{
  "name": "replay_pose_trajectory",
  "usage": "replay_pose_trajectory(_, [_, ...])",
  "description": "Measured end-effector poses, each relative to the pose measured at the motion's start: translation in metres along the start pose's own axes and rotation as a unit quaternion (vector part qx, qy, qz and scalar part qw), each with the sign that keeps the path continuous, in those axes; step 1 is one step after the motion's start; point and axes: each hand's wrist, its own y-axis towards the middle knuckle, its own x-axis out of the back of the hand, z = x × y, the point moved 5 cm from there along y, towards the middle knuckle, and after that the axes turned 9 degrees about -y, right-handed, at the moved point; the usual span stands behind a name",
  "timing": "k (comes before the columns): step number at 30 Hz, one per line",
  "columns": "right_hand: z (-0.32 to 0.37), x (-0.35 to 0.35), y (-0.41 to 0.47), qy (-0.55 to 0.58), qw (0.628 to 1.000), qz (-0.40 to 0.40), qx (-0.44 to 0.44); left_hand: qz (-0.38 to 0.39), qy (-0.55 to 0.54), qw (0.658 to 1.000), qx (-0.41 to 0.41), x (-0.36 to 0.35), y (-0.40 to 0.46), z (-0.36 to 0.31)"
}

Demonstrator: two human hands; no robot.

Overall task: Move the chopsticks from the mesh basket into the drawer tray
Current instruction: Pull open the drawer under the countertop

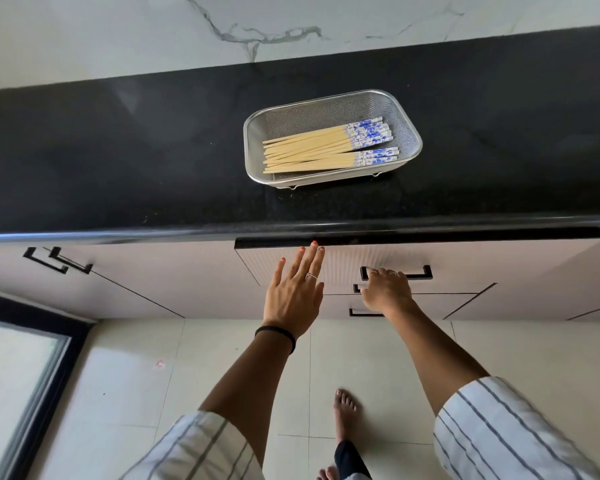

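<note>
Bamboo chopsticks with blue-white patterned ends (329,147) lie left-right in steel mesh basket (409,133) on black bench (118,150), above both hands. Right hand (387,289) grip curled on black drawer handle (420,274); left hand (295,294) flat, fingers straight, nearer basket.

This is a home kitchen. A black stone countertop (153,150) runs under a marble-veined wall (118,36), with pale drawers (430,261) below and a tiled floor (136,375).

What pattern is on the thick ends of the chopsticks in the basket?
Blue floral on white; the chopsticks are otherwise plain pale wood. Head view.
</note>
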Motion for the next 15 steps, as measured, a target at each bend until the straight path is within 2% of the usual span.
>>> replay_pose_trajectory(5, [0.009,-0.012,-0.04,0.027,0.998,-0.048,-0.009,0.016,-0.008,1.0,0.021,0.001,-0.017,0.005])
replay_pose_trajectory(8, [0.015,-0.017,-0.089,-0.006,0.987,-0.163,0.016,0.024,-0.042,0.999,0.016,-0.002,-0.035,-0.004])
replay_pose_trajectory(11, [0.022,-0.016,-0.139,-0.038,0.937,-0.342,0.066,0.029,-0.062,0.998,0.005,-0.004,-0.058,-0.015])
replay_pose_trajectory(13, [0.018,-0.015,-0.158,-0.042,0.923,-0.378,0.064,0.035,-0.058,0.998,-0.006,-0.006,-0.072,-0.021])
replay_pose_trajectory(15, [0.013,-0.015,-0.171,-0.048,0.925,-0.374,0.056,0.051,-0.057,0.997,-0.016,-0.008,-0.086,-0.029])
